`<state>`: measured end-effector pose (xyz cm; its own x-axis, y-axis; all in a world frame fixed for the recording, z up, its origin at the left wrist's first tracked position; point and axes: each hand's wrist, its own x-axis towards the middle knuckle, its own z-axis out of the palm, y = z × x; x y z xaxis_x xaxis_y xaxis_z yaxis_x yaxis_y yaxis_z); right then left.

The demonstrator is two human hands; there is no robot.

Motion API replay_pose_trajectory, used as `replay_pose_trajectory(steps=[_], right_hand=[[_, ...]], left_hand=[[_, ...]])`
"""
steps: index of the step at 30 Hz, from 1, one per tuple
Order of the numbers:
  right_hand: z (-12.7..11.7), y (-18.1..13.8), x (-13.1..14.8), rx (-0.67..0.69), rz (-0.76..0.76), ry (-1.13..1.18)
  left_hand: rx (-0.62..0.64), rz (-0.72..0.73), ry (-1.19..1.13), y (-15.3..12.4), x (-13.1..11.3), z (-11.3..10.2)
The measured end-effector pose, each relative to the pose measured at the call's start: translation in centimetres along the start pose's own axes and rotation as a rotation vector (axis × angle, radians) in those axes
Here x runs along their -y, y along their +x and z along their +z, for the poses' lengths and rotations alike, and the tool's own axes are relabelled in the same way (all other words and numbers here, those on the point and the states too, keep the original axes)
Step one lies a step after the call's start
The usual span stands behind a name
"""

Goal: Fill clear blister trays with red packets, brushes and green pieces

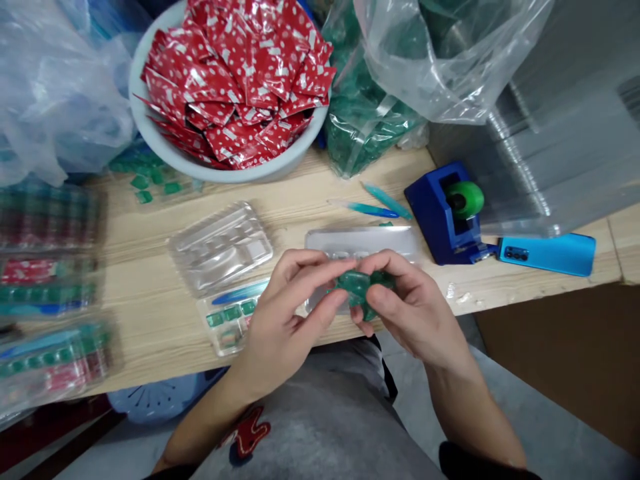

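Observation:
My left hand (287,313) and my right hand (405,307) meet over the near edge of the wooden table (150,320). Both pinch a small clump of green packets (357,285) between thumbs and fingertips. Just behind my hands lies an empty clear plastic tray (365,241). To the left of them sits a clear tray (230,323) partly filled with green packets and a blue stick, and a clear lid (223,247) lies behind it.
A grey bowl (165,150) of red spotted packets stands at the back. Bags of green packets (365,113), two blue sticks (373,207), a blue tape dispenser (450,213) and a blue phone (550,253) lie to the right. Filled trays (47,300) are stacked left.

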<state>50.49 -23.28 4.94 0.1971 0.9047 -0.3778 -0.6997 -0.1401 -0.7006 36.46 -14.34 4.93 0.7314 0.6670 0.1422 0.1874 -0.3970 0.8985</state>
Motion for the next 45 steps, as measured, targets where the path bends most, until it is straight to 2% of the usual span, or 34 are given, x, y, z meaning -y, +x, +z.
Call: replay_pose_trajectory(steps=[4,8,11,16,18,20,22,24,25,26,28,30,32,33,36,38,39,41,45], right_hand=[[0.3,-0.1,-0.8,-0.041,-0.043,0.037],[0.9,-0.2,-1.8,-0.142,-0.146,0.018],[1.0,-0.2,-2.2,-0.197,-0.161,-0.012],[0.5,0.0,-1.7,-0.276,-0.135,0.061],[0.2,0.2,-1.3,-0.317,-0.151,0.068],[-0.1,0.4,-1.0,-0.32,-0.168,0.064],[-0.3,0.5,-0.9,-0.303,-0.153,0.067],[-0.2,0.5,-1.0,-0.288,-0.121,0.077],[-0.1,0.4,-1.1,-0.284,-0.111,0.089],[0.0,0.3,-1.2,-0.279,-0.105,0.102],[0.3,0.2,-1.4,-0.256,-0.09,0.129],[0.5,0.1,-1.5,-0.214,-0.063,0.16],[0.6,0.1,-1.6,-0.167,-0.042,0.194],[0.6,0.0,-1.7,-0.15,-0.045,0.206],[0.8,-0.1,-1.8,-0.131,-0.1,0.188],[1.0,-0.3,-2.0,-0.129,-0.162,0.129],[1.0,-0.5,-2.1,-0.132,-0.192,0.091],[1.2,-0.7,-2.3,-0.152,-0.259,0.011],[1.6,-1.2,-2.6,-0.366,-0.502,-0.253]], left_hand=[[-0.082,0.044,-0.035,-0.4,-0.1,0.5],[-0.115,0.182,0.191,-0.2,-0.5,0.8],[-0.101,0.235,0.298,-0.3,-1.0,0.8],[0.015,0.212,0.096,-0.8,-0.8,0.0],[-0.105,0.144,0.081,-0.3,0.6,-1.5],[-0.374,0.051,0.193,1.1,3.1,-4.3],[-0.677,-0.028,0.37,3.0,6.4,-8.1],[-0.73,-0.102,0.423,5.1,9.8,-12.1],[-0.715,-0.18,0.487,6.1,11.3,-13.8],[-0.652,-0.253,0.537,6.9,12.7,-15.1],[-0.641,-0.323,0.599,8.0,14.3,-16.3],[-0.677,-0.324,0.623,8.0,14.0,-15.7],[-0.703,-0.274,0.611,6.8,11.6,-13.7],[-0.674,-0.238,0.583,5.8,9.6,-12.3],[-0.45,-0.004,0.282,2.5,3.1,-7.6],[-0.16,0.115,0.159,0.9,-0.2,-4.6],[-0.058,0.136,0.128,0.4,-1.2,-3.4],[0.049,0.167,0.134,-0.2,-2.1,-1.8],[0.009,0.197,0.138,-0.9,-1.6,-0.7]])
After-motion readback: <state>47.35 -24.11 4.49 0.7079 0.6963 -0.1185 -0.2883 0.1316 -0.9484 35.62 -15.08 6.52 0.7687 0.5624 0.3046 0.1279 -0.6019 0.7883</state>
